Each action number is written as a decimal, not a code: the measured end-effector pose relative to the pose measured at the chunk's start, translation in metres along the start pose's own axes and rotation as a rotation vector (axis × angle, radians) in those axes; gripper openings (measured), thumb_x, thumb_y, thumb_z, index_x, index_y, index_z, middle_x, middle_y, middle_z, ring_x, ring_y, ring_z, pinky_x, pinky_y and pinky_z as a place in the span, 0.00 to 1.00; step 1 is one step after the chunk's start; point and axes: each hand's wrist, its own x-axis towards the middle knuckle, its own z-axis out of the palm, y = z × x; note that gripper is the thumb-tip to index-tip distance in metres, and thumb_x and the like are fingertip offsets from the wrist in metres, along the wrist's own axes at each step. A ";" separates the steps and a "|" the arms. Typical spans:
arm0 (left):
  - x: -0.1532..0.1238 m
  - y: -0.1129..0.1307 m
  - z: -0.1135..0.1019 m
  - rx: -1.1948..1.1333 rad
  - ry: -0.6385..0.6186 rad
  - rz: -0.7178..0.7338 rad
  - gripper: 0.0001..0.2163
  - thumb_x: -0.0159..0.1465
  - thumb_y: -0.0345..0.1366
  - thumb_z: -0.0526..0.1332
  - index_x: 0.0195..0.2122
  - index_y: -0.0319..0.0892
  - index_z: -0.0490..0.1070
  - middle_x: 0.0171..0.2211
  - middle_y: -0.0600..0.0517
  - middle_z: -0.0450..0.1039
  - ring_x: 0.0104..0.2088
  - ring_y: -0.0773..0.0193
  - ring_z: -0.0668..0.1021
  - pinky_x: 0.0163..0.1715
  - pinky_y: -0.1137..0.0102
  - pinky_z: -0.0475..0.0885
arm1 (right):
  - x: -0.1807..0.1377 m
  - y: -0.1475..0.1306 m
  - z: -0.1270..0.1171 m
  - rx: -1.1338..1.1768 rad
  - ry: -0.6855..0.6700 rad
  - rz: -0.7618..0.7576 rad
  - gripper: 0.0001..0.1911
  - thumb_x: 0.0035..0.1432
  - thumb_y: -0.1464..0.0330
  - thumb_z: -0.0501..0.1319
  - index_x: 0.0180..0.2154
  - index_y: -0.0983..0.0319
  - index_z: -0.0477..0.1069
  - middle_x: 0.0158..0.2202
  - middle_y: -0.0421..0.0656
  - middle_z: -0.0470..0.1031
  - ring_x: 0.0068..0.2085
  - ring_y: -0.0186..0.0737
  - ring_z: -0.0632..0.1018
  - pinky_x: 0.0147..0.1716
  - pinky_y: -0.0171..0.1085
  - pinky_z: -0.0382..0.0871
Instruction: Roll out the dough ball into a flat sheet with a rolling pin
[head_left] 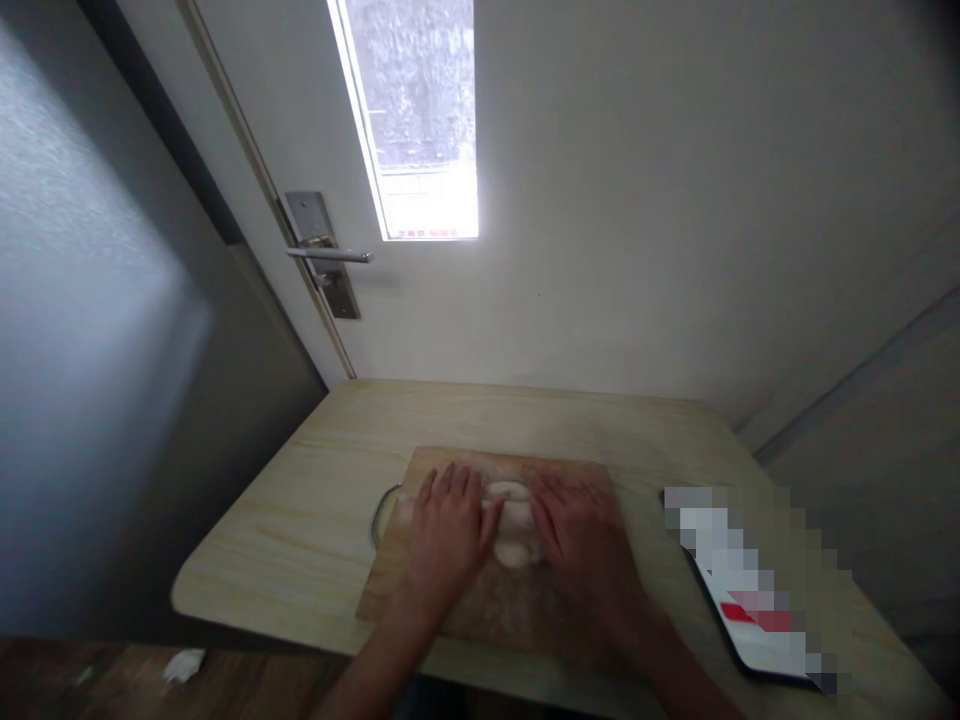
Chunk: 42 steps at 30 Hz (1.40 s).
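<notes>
A pale rolling pin (516,511) lies crosswise on a wooden cutting board (480,625). My left hand (450,525) is closed over its left part, fingers over the top and thumb pointing inward. On the right part, my right hand (577,525) rests the same way, slightly blurred. Pale dough (514,553) shows on the near side of the pin, with another pale dough edge (508,490) beyond it. Whether these are one piece or two is hidden by the pin. White flour dusts the board around the hands.
The board lies on a light wooden table (277,540), its metal handle (375,515) at the left. A dark-edged flat object (780,655), partly pixelated, rests at the right. Behind stands a white door (637,200) with a lever handle (330,256). A crumpled white scrap (184,665) lies lower left.
</notes>
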 end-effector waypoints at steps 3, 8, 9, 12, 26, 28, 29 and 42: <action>-0.025 0.006 -0.002 -0.013 0.001 -0.015 0.18 0.60 0.42 0.45 0.45 0.37 0.65 0.45 0.46 0.68 0.47 0.59 0.67 0.50 0.61 0.54 | -0.023 0.002 0.004 0.026 0.031 0.010 0.20 0.57 0.67 0.43 0.50 0.61 0.60 0.47 0.43 0.67 0.46 0.39 0.67 0.46 0.41 0.57; -0.010 0.006 0.005 0.016 0.026 -0.048 0.19 0.60 0.42 0.44 0.46 0.37 0.64 0.46 0.45 0.66 0.49 0.56 0.65 0.51 0.58 0.51 | -0.006 0.007 0.008 0.002 0.056 0.009 0.20 0.57 0.66 0.42 0.50 0.61 0.60 0.48 0.44 0.66 0.48 0.40 0.65 0.49 0.44 0.53; 0.000 0.004 0.007 0.024 0.025 -0.058 0.19 0.61 0.42 0.43 0.47 0.37 0.63 0.46 0.45 0.66 0.49 0.56 0.65 0.50 0.58 0.51 | 0.006 0.007 0.008 -0.009 0.041 0.029 0.20 0.57 0.66 0.42 0.50 0.61 0.60 0.48 0.44 0.66 0.49 0.40 0.65 0.49 0.44 0.52; 0.034 -0.004 0.016 0.013 -0.001 -0.067 0.20 0.62 0.43 0.41 0.49 0.38 0.60 0.46 0.44 0.67 0.49 0.57 0.65 0.48 0.60 0.55 | 0.045 0.011 0.011 -0.028 -0.003 0.071 0.22 0.58 0.65 0.40 0.51 0.63 0.58 0.49 0.47 0.65 0.49 0.39 0.65 0.49 0.42 0.52; 0.049 -0.023 0.029 -0.229 -0.045 0.023 0.18 0.61 0.40 0.44 0.49 0.38 0.59 0.52 0.43 0.58 0.54 0.57 0.58 0.51 0.58 0.53 | 0.065 0.023 0.029 0.032 -0.126 -0.034 0.21 0.59 0.64 0.39 0.41 0.62 0.67 0.50 0.46 0.64 0.51 0.39 0.62 0.49 0.41 0.51; 0.038 -0.026 0.018 -0.375 0.008 0.040 0.18 0.61 0.39 0.45 0.49 0.37 0.59 0.52 0.43 0.58 0.53 0.59 0.59 0.50 0.61 0.56 | 0.063 0.030 0.026 0.079 -0.141 -0.142 0.21 0.58 0.63 0.40 0.40 0.61 0.68 0.51 0.46 0.63 0.52 0.38 0.61 0.49 0.39 0.52; 0.033 -0.027 0.010 -0.440 0.031 0.070 0.17 0.60 0.39 0.46 0.48 0.38 0.60 0.51 0.44 0.59 0.52 0.61 0.61 0.50 0.62 0.57 | 0.062 0.033 0.025 0.105 -0.147 -0.203 0.20 0.58 0.62 0.41 0.40 0.62 0.68 0.51 0.45 0.62 0.52 0.38 0.61 0.50 0.38 0.52; 0.016 -0.028 -0.008 -0.132 -0.227 0.792 0.27 0.56 0.38 0.56 0.56 0.49 0.45 0.57 0.53 0.47 0.58 0.65 0.46 0.55 0.63 0.44 | 0.048 0.037 -0.002 0.030 -0.042 -0.090 0.11 0.57 0.65 0.46 0.33 0.63 0.63 0.33 0.43 0.68 0.32 0.35 0.70 0.29 0.33 0.60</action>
